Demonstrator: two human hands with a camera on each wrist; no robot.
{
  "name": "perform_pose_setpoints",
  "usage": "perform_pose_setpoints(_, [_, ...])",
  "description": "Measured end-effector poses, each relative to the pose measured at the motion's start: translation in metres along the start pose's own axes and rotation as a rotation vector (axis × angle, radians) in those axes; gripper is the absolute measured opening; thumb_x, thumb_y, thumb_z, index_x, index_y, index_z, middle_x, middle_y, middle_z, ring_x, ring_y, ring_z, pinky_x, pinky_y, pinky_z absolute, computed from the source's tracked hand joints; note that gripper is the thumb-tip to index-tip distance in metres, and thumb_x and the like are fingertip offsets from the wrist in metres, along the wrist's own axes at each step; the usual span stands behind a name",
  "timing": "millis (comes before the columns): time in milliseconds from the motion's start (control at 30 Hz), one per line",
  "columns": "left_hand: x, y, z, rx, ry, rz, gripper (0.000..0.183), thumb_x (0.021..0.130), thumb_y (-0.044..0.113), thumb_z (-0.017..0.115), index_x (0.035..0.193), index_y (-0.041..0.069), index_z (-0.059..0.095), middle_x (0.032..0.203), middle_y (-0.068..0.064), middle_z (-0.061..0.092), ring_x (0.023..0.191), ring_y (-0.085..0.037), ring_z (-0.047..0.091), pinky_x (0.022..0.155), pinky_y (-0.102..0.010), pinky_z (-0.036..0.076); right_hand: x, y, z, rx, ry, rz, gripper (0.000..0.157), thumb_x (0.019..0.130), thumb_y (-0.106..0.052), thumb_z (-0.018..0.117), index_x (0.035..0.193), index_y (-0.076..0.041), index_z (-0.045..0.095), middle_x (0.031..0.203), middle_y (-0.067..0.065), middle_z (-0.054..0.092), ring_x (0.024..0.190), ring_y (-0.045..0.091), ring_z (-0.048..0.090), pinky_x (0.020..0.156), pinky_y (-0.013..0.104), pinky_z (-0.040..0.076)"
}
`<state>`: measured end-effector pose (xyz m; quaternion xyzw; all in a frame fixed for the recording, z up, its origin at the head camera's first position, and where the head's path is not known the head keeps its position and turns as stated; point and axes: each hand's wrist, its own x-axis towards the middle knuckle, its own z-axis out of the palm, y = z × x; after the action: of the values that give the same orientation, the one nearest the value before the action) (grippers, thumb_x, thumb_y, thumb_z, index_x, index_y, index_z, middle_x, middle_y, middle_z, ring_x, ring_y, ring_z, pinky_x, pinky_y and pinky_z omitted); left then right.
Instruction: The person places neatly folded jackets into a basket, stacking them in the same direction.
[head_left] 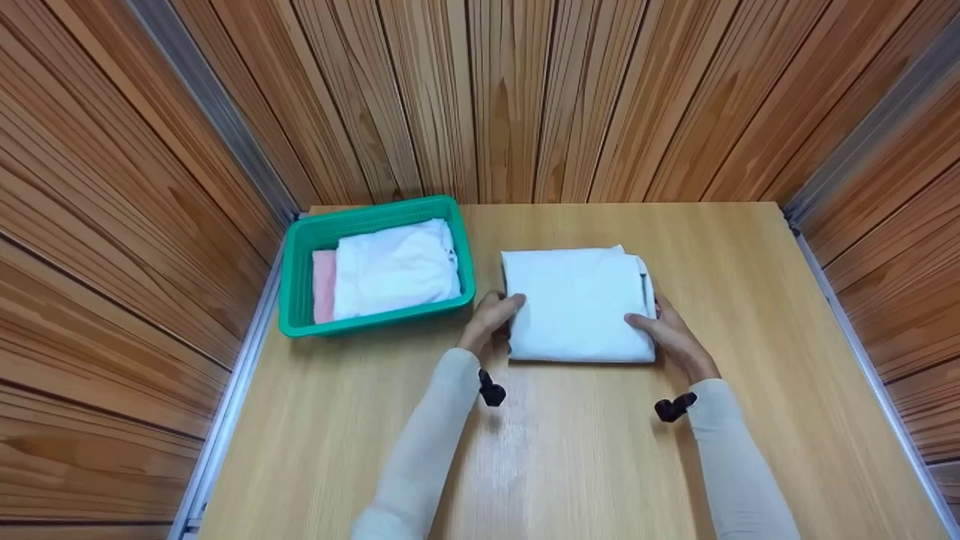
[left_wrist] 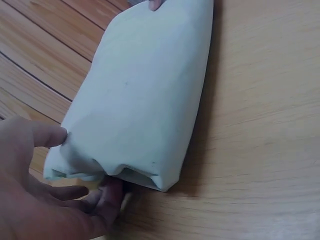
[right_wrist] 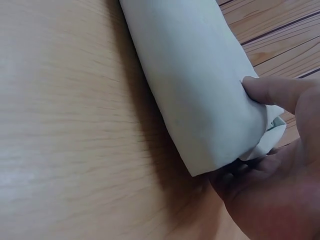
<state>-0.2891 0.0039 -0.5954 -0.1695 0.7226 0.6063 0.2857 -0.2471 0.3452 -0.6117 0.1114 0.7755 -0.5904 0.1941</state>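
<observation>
A folded white cloth (head_left: 574,307) lies flat at the middle of the table, its layers showing along the right side. My left hand (head_left: 491,319) grips its left edge, thumb on top and fingers tucked beneath; the left wrist view shows this hand (left_wrist: 55,185) with the fingertips partly under the cloth (left_wrist: 135,95). On the opposite edge my right hand (head_left: 679,337) holds the cloth the same way. In the right wrist view that thumb (right_wrist: 270,92) presses the top, while the other fingers are mostly hidden below the fold.
A green plastic basket (head_left: 375,321) stands left of the cloth, near the table's back edge. Inside it lie a folded white cloth (head_left: 394,270) and a pink one (head_left: 324,285). Wood-panelled walls (head_left: 510,105) enclose the table (head_left: 570,465) at the back and sides.
</observation>
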Motion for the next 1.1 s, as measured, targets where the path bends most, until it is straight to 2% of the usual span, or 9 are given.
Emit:
perform_pose_setpoints(167, [-0.002, -0.007, -0.003, -0.026, 0.007, -0.083, 0.074, 0.099, 0.052, 0.069, 0.156, 0.014, 0.041, 0.141, -0.01, 0.056, 0.126, -0.029, 0.055, 0.117, -0.05, 0.045, -0.001, -0.001, 0.009, 0.05, -0.027, -0.02, 0.107, 0.105, -0.036, 0.066, 0.17, -0.016, -0.016, 0.179, 0.021, -0.001, 0.163, 0.043, 0.017, 0.132, 0.058, 0.019])
perform_pose_setpoints(267, [-0.001, -0.01, -0.003, -0.032, -0.01, -0.07, 0.077, 0.099, 0.054, 0.068, 0.158, 0.013, 0.04, 0.146, -0.01, 0.057, 0.134, -0.029, 0.054, 0.122, -0.053, 0.041, -0.002, -0.002, 0.014, 0.068, -0.046, -0.019, 0.107, 0.106, -0.037, 0.066, 0.17, -0.018, -0.018, 0.179, 0.023, 0.001, 0.161, 0.044, 0.021, 0.131, 0.061, 0.021])
perform_pose_setpoints(367, [0.0, -0.013, -0.003, -0.078, -0.046, -0.012, 0.077, 0.102, 0.051, 0.065, 0.162, 0.012, 0.037, 0.152, -0.013, 0.056, 0.141, -0.031, 0.053, 0.124, -0.055, 0.039, -0.002, -0.002, 0.015, 0.072, -0.064, -0.018, 0.11, 0.106, -0.038, 0.066, 0.169, -0.019, -0.022, 0.179, 0.022, -0.004, 0.163, 0.044, 0.017, 0.132, 0.062, 0.016])
perform_pose_setpoints(500, [0.001, -0.018, -0.003, -0.122, -0.066, 0.037, 0.088, 0.101, 0.053, 0.064, 0.17, 0.019, 0.022, 0.165, -0.013, 0.044, 0.153, -0.034, 0.042, 0.128, -0.057, 0.032, -0.001, 0.0, 0.02, 0.087, -0.085, -0.013, 0.109, 0.107, -0.044, 0.062, 0.167, -0.023, -0.027, 0.179, 0.017, -0.014, 0.165, 0.041, 0.007, 0.133, 0.061, 0.007])
perform_pose_setpoints(600, [0.003, -0.023, -0.003, -0.118, -0.042, 0.079, 0.096, 0.1, 0.056, 0.064, 0.172, 0.02, 0.013, 0.173, -0.013, 0.032, 0.16, -0.034, 0.031, 0.13, -0.057, 0.026, 0.001, 0.001, 0.025, 0.125, -0.069, -0.018, 0.102, 0.11, -0.045, 0.054, 0.166, -0.026, -0.029, 0.179, 0.012, -0.02, 0.165, 0.037, -0.001, 0.134, 0.058, 0.0])
perform_pose_setpoints(767, [0.01, -0.029, 0.002, -0.108, 0.045, 0.27, 0.085, 0.106, 0.042, 0.064, 0.17, 0.014, 0.015, 0.173, -0.014, 0.03, 0.162, -0.032, 0.026, 0.133, -0.053, 0.021, -0.005, -0.008, 0.029, 0.138, -0.001, -0.123, 0.096, 0.113, -0.028, 0.052, 0.166, -0.029, -0.027, 0.177, 0.004, -0.03, 0.164, 0.031, -0.023, 0.131, 0.06, -0.013])
perform_pose_setpoints(833, [0.012, -0.031, 0.004, -0.068, 0.072, 0.348, 0.081, 0.108, 0.035, 0.062, 0.172, 0.021, 0.015, 0.177, -0.011, 0.023, 0.165, -0.031, 0.018, 0.134, -0.055, 0.015, -0.007, -0.008, 0.031, 0.087, 0.026, -0.2, 0.094, 0.112, -0.02, 0.053, 0.169, -0.029, -0.022, 0.177, 0.003, -0.028, 0.163, 0.031, -0.027, 0.129, 0.063, -0.016])
perform_pose_setpoints(933, [0.014, -0.034, 0.003, 0.031, 0.061, 0.432, 0.072, 0.111, 0.031, 0.057, 0.171, 0.037, 0.018, 0.181, 0.003, 0.013, 0.168, -0.026, 0.007, 0.135, -0.057, 0.008, -0.006, 0.001, 0.033, -0.033, 0.049, -0.31, 0.084, 0.113, -0.015, 0.051, 0.172, -0.029, -0.007, 0.181, 0.002, -0.015, 0.165, 0.031, -0.022, 0.129, 0.065, -0.015])
perform_pose_setpoints(1100, [0.011, -0.039, -0.001, 0.068, -0.039, 0.447, 0.045, 0.113, 0.032, 0.051, 0.157, 0.04, 0.051, 0.171, 0.01, 0.041, 0.164, -0.021, 0.025, 0.134, -0.052, 0.018, 0.0, 0.017, 0.033, -0.089, -0.012, -0.345, 0.061, 0.115, -0.026, 0.048, 0.171, -0.029, 0.025, 0.181, -0.001, 0.014, 0.168, 0.028, -0.004, 0.132, 0.062, -0.005])
